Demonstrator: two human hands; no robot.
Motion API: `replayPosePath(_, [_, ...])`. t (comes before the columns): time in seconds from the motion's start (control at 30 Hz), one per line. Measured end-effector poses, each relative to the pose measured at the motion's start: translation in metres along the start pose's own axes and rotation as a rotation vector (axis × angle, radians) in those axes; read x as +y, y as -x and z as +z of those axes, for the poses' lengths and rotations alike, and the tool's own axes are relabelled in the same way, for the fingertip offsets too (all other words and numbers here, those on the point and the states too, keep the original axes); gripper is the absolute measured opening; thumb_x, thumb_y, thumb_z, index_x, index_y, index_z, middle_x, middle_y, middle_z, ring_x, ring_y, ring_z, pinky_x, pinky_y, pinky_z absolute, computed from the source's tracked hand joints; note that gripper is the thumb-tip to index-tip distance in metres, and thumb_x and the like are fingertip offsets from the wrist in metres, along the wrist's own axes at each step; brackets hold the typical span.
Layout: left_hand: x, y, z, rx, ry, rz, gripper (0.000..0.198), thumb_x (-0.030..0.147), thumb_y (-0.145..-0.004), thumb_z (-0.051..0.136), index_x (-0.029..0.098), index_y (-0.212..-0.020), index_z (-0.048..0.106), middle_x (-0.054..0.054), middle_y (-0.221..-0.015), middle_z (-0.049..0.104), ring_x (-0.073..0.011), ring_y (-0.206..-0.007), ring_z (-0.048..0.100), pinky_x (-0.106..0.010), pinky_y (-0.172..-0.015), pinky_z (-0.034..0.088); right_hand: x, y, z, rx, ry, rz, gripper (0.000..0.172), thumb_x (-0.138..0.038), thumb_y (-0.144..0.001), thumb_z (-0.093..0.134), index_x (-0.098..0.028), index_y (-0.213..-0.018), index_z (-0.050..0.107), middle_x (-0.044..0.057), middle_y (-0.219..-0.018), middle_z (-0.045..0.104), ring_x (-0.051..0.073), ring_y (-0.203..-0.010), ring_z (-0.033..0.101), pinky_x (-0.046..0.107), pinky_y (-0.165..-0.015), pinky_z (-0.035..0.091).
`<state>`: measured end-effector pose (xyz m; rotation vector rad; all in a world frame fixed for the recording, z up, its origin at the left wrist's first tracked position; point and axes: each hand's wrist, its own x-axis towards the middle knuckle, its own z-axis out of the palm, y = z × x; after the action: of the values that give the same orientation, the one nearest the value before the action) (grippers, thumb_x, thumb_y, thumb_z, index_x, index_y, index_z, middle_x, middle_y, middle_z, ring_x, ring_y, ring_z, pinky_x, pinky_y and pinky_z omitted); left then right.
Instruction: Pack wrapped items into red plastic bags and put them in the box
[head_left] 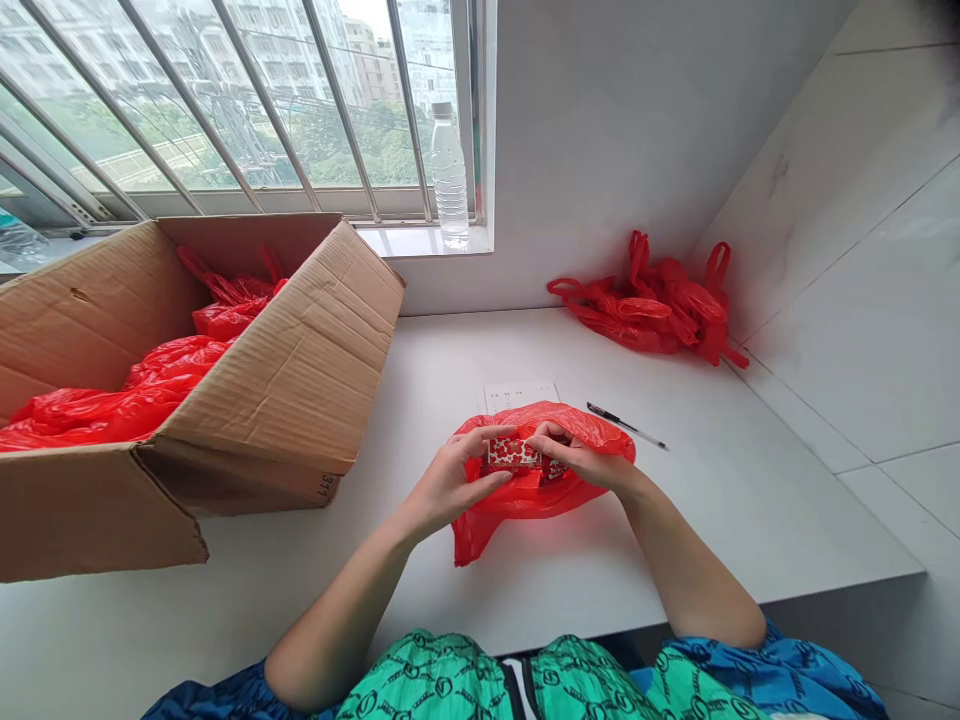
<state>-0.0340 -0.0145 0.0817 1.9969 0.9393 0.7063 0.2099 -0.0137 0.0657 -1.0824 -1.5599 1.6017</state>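
Observation:
A red plastic bag (525, 505) lies on the white table in front of me, its mouth spread wide. Inside it shows a small box with a red-and-white pattern (510, 453). My left hand (457, 475) reaches in from the left, thumb below and fingers above, holding the box's left end. My right hand (574, 455) is in the bag from the right, fingers curled down at the box's right part; its fingertips are partly hidden. More patterned surface shows under the right hand, and I cannot tell whether it is a second box.
A large open cardboard box (277, 370) with red bags (180, 365) inside stands at left. More red bags (652, 305) lie in the far right corner. A pen (626, 425) and a paper sheet (521, 396) lie behind the bag. A bottle (450, 180) stands on the windowsill.

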Motion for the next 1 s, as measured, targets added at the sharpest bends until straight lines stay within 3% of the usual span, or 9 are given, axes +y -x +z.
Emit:
replayPosePath(0.43, [-0.0070, -0.0005, 0.0013, 0.023, -0.073, -0.001, 0.045, 0.032, -0.089, 0.068, 0.032, -0.133, 0.058, -0.004, -0.130, 0.065, -0.0230, -0.113, 0.058, -0.039, -0.096, 0.051, -0.0041, 0.0009, -0.0003, -0.001, 0.016, -0.015, 0.041, -0.052, -0.094, 0.057, -0.022, -0.069, 0.043, -0.005, -0.067, 0.036, 0.012, -0.061, 0.037, 0.026, -0.058, 0.033])
replayPosePath(1.0, [-0.0047, -0.0006, 0.0005, 0.035, -0.189, 0.025, 0.039, 0.037, -0.089, 0.067, 0.032, -0.127, 0.061, -0.002, -0.120, 0.069, -0.0216, -0.107, 0.060, -0.036, -0.092, 0.050, -0.0027, 0.0030, 0.0002, -0.022, 0.017, 0.040, 0.039, -0.056, -0.093, 0.057, -0.023, -0.073, 0.050, -0.003, -0.069, 0.047, 0.014, -0.065, 0.050, 0.029, -0.063, 0.043])
